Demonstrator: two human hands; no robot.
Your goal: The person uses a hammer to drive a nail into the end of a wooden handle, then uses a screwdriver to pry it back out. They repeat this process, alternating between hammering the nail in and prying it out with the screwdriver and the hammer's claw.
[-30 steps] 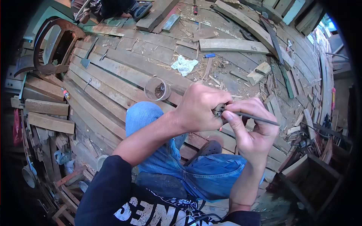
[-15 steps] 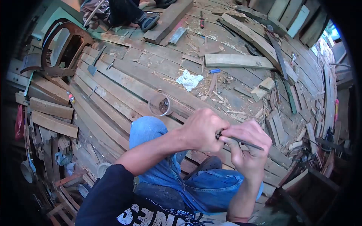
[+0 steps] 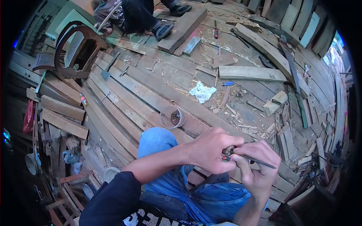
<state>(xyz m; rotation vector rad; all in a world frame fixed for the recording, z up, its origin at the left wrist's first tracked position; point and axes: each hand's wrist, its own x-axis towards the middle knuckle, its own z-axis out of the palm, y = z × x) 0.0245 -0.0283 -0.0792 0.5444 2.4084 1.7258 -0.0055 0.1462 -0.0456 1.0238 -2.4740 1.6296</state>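
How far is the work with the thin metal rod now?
Done: the rod touches the small part. In hand: the left hand grips that part, the right hand pinches the rod. Left: whether they are joined is hidden in the grip; the cup on the planks stands apart, untouched.

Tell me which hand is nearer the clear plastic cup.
Left. The left hand is just below-right of the cup; the right hand, gripping a thin rod, lies farther right, beyond the left.

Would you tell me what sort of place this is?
Probably a carpentry workshop: loose planks and offcuts lie all around, a curved wooden chair frame lies at upper left, and a tub of small hardware stands by the knee.
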